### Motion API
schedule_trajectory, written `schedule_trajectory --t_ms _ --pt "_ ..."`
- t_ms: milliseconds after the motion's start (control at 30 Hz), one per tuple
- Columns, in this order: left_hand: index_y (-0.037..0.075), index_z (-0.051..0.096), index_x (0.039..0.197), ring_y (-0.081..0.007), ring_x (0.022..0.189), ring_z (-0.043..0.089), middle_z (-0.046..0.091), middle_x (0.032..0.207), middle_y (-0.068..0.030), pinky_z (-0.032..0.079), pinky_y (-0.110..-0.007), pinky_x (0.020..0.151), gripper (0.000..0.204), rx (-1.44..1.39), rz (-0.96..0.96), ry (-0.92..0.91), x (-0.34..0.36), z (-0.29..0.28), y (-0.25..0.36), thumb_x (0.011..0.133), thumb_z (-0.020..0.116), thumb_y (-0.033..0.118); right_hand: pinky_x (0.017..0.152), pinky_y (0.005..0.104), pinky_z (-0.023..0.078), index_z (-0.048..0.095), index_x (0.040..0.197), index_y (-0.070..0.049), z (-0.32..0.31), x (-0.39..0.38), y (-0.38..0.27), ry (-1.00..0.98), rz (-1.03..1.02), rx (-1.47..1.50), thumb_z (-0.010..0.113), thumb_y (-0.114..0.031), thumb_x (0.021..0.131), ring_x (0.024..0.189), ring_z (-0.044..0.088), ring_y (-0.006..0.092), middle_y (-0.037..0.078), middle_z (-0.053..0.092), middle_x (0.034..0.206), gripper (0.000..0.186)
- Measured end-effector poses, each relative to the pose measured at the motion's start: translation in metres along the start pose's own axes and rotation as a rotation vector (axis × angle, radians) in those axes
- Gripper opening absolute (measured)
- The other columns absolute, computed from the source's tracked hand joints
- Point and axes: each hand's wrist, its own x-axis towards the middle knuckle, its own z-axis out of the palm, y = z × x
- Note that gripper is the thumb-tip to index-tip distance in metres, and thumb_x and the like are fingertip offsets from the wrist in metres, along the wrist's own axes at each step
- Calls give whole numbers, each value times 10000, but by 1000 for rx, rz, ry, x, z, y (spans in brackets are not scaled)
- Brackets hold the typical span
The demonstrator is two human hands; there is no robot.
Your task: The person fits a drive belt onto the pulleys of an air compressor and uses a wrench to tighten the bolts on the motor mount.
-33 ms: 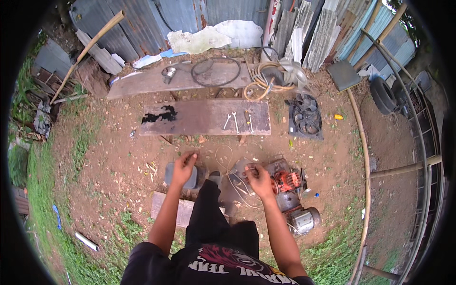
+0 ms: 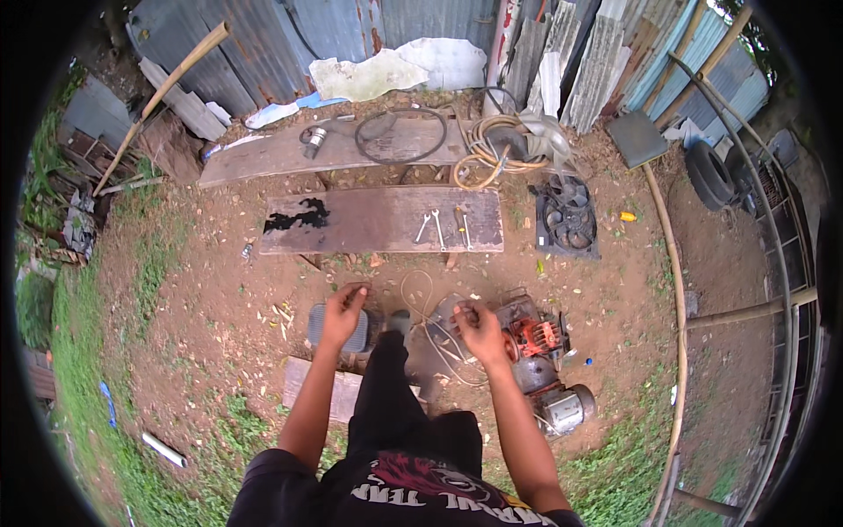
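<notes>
My left hand (image 2: 342,314) hangs knuckles up, fingers curled, over a grey ribbed pad (image 2: 327,329) on the dirt; I cannot see whether it holds anything. My right hand (image 2: 481,332) is closed beside a small engine with orange parts (image 2: 537,336). A pale cord (image 2: 424,303) loops on the ground between my hands and runs in under the right one. Below the engine lies a grey electric motor (image 2: 564,409). My dark trouser leg (image 2: 391,386) reaches forward between both arms.
A dark plank (image 2: 351,224) ahead carries several wrenches (image 2: 443,227). Behind it lies a longer board (image 2: 263,156) with a black ring (image 2: 395,133), then coiled hose (image 2: 479,156), a fan shroud (image 2: 566,220) and a corrugated metal wall (image 2: 351,35). A tyre (image 2: 709,174) stands right, grass left.
</notes>
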Motion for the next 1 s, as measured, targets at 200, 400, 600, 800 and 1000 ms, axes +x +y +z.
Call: schedule_trajectory --t_ms 200,400,600,800,1000 --pt "16 633 1187 -174 1101 613 682 1123 -81 474 -319 901 304 57 -38 2 159 2 -62 967 607 224 639 339 530 635 1063 26 48 140 -22 62 -137 -146 663 -242 911 705 692 222 127 672 739 309" --pt "-39 428 1374 -414 1286 460 481 1379 -275 395 -465 1053 694 514 -208 265 414 -17 -182 878 688 370 624 315 535 621 1069 46 127 288 13 143 -1 51 676 -197 911 685 692 203 135 697 807 294" --pt "-40 377 1404 -354 1230 510 507 1351 -230 427 -463 985 643 8 -529 426 540 42 -166 941 626 331 634 296 529 610 1100 41 151 346 3 134 62 -86 651 -194 934 705 674 173 124 684 820 291" --pt "54 472 1170 -191 667 527 502 785 -56 436 -413 615 344 -612 -575 451 587 9 -151 1008 524 353 652 296 532 612 1102 29 157 337 -14 146 128 -38 655 -196 934 746 674 176 132 688 829 284" --pt "63 419 1080 -171 541 369 375 684 -6 376 -343 496 338 -772 -290 360 564 41 3 1042 432 399 708 334 552 621 1096 17 88 285 -55 175 66 -244 665 -201 922 802 706 227 160 708 897 283"
